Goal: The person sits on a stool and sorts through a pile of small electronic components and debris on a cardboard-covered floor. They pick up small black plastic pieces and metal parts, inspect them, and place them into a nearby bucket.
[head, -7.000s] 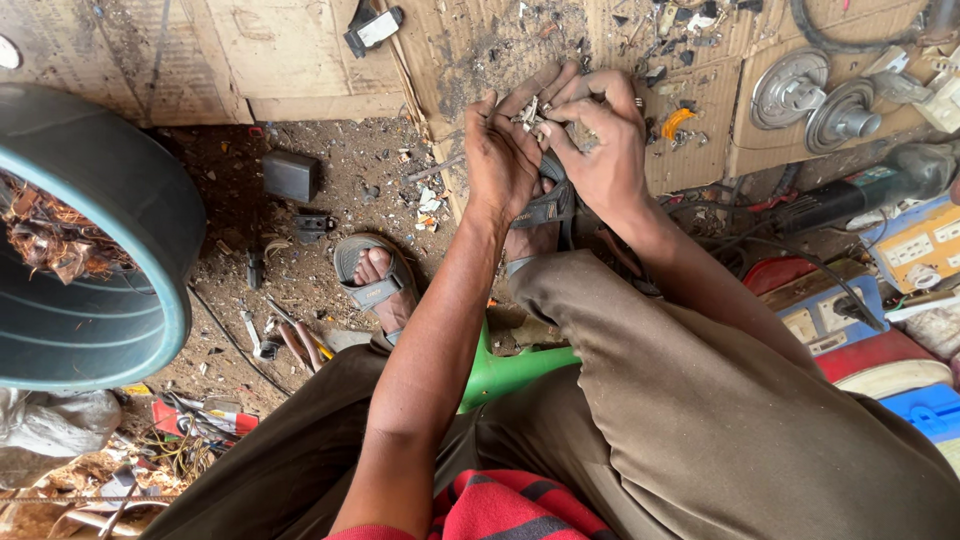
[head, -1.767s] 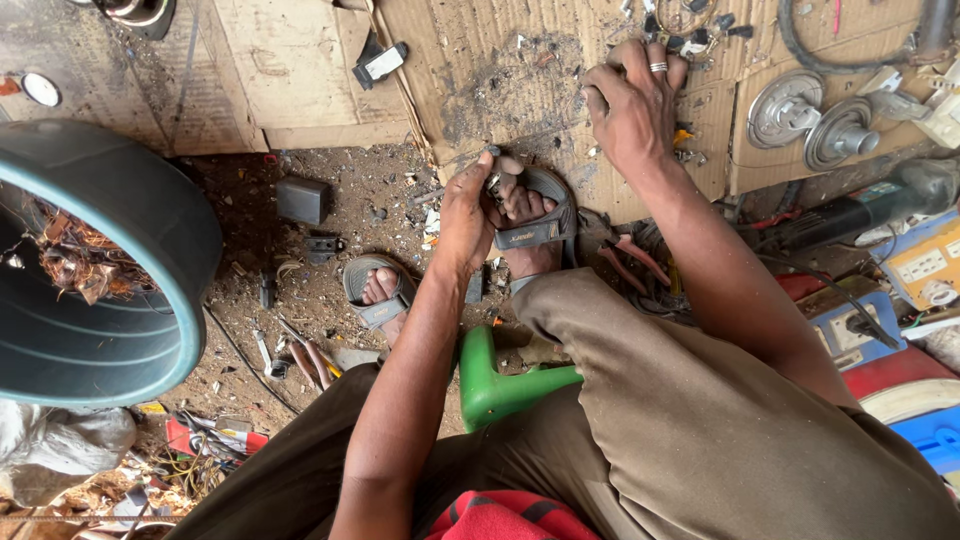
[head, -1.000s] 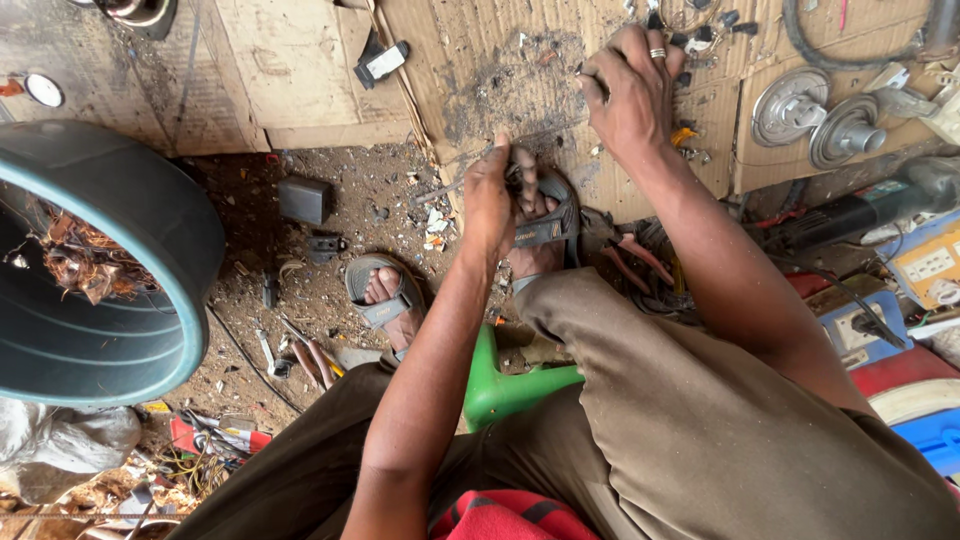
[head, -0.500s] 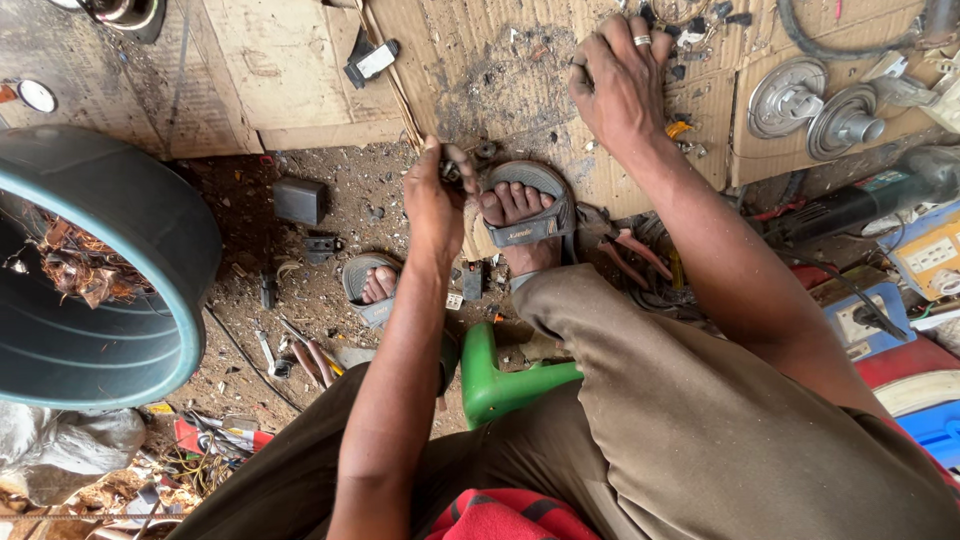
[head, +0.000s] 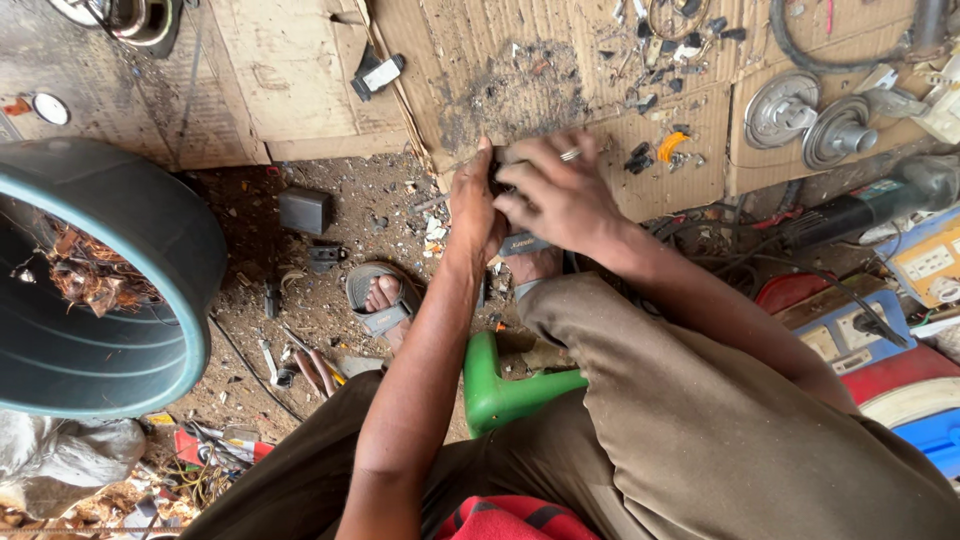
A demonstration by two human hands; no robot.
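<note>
small dark part (head: 497, 168), mostly hidden between both hands (head: 530, 195)

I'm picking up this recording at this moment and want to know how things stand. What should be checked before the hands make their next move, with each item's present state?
1. Both hands together: ok, left hand and right hand meet over the cardboard.
2. Small dark part between them gripped: ok, though what it is cannot tell.
3. Part fully visible: not ok, fingers hide it.
4. Loose small parts close by: ok.
5. Sandalled foot away from the hands: ok.
</note>
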